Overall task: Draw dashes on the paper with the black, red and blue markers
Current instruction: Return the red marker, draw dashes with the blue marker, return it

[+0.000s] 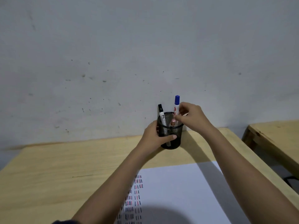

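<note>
Fingers [179,110] around blue marker [176,104] — red marker [173,122] half-hidden in cup [171,135]

1. Both bare forearms reach forward and up from the bottom edge, converging on the pen cup [171,135] as they go.
2. Left hand [156,136] is wrapped around the left side of the pen cup, thumb laid across its front wall, the other fingers hidden behind it.
3. Right hand [191,118] hovers over the right rim of the pen cup, wrist bent, knuckles up.
4. Right thumb and fingers are pinched together on the blue marker [176,105], gripping its barrel just above the pen cup.
5. A dark sleeve edge shows at the left elbow.
</note>
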